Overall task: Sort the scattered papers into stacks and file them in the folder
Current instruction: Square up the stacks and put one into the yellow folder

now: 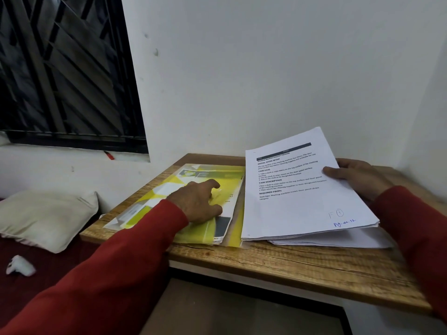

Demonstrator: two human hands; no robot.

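I see a wooden table (278,264) filling the middle, its grain running along the front edge. At ten o'clock sits a dark window (65,68) with a slanted metal grille. At nine o'clock a cream pillow (46,218) lies on a maroon bedsheet (48,281), and at eight o'clock a crumpled white scrap (20,265) rests on that sheet. A white wall (266,68) rises behind.

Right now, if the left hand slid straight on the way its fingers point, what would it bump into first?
Probably the white paper stack held up by the right hand. The left hand rests on the yellow folder, fingers pointing right; depth is unclear.
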